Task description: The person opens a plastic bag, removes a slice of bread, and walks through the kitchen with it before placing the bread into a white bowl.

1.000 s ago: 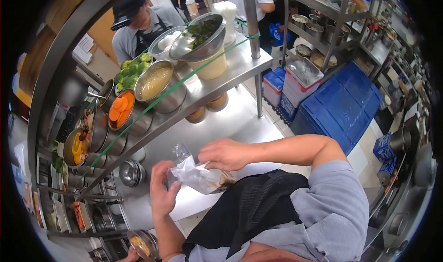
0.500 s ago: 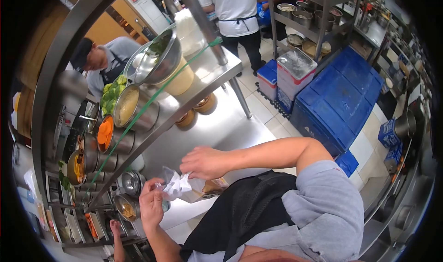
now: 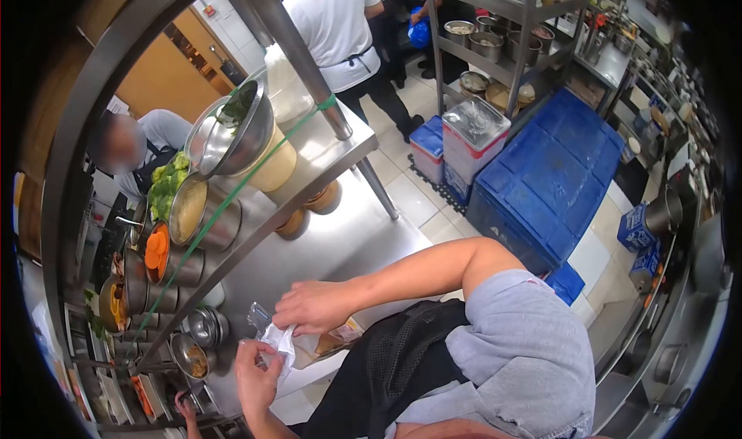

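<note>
Both hands work close together over the steel worktop (image 3: 332, 242). A crumpled white cloth (image 3: 281, 346) hangs between them. My right hand (image 3: 313, 307) is closed on its upper part, knuckles up. Lower left, my left hand (image 3: 259, 369) pinches the cloth's edge between thumb and fingers. Just beyond the fingers, a clear, shiny piece (image 3: 259, 314) sticks out above the cloth; its kind cannot be made out. Under my right wrist, partly hidden by the apron, lies a brown packet with a printed label (image 3: 340, 337).
Stacked metal bowls (image 3: 207, 327) and a bowl of food (image 3: 189, 356) stand left of my hands. Above runs a steel shelf (image 3: 321, 165) with sliced carrots (image 3: 157, 252), broccoli (image 3: 168, 184) and a large bowl (image 3: 232, 134). Co-workers stand beyond. A blue chest (image 3: 545, 180) sits to the right.
The view has shifted. My hands remain together on the white cloth, which now hangs lower and more bunched, and the clear piece shows above it. A co-worker in white has turned and stepped.
</note>
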The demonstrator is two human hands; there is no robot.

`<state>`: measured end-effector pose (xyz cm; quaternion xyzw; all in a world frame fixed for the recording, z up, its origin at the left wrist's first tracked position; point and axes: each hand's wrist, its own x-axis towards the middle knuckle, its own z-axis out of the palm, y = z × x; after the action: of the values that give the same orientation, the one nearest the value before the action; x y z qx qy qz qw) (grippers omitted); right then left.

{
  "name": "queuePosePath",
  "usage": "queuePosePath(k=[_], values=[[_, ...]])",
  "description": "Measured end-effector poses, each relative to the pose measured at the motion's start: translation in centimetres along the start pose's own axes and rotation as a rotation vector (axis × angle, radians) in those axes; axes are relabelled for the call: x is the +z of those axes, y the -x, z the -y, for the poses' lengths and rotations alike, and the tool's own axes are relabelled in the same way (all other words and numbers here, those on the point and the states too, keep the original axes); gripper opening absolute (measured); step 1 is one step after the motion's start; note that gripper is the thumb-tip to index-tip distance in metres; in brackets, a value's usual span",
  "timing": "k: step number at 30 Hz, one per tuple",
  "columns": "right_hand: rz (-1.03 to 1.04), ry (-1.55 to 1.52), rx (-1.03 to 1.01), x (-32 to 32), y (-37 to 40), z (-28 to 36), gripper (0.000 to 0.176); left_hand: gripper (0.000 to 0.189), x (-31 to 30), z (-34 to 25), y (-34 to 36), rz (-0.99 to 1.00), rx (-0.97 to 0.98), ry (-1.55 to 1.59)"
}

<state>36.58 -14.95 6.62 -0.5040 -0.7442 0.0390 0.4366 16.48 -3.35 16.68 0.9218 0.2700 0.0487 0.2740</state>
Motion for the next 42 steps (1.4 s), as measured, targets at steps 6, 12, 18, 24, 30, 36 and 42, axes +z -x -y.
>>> queuePosePath(k=[6, 12, 18, 24, 30, 36, 42], values=[[0.109, 0.036, -0.133, -0.3, -1.2, -0.1, 0.037, 0.023, 0.2, 3.2, 1.0, -0.025, 0.109, -0.026], [0.212, 0.206, -0.213, 0.7, -1.7, -0.5, 0.039, 0.024, 1.0, 3.2, 1.0, -0.066, 0.125, -0.222], [0.247, 0.264, -0.136, 0.9, -2.6, -0.6, 0.033, 0.019, 1.6, 2.7, 0.0, -0.197, 0.146, -0.277], [0.174, 0.215, -0.053, 0.3, -3.2, 0.7, 0.04, 0.019, 2.4, 3.5, -1.9, -0.283, 0.109, -0.097], [0.233, 0.209, -0.038, -0.2, -3.7, 0.7, 0.041, 0.025, 2.2, 2.8, -1.2, -0.255, 0.147, 0.073], [0.385, 0.272, -0.011, 0.2, -4.1, 1.2, 0.026, 0.035, 1.8, 3.6, -0.7, -0.244, 0.23, -0.025], [0.399, 0.418, -0.051, -1.3, -4.4, 2.8, 0.016, 0.031, 1.7, 4.9, -0.5, -0.289, 0.191, -0.153]])
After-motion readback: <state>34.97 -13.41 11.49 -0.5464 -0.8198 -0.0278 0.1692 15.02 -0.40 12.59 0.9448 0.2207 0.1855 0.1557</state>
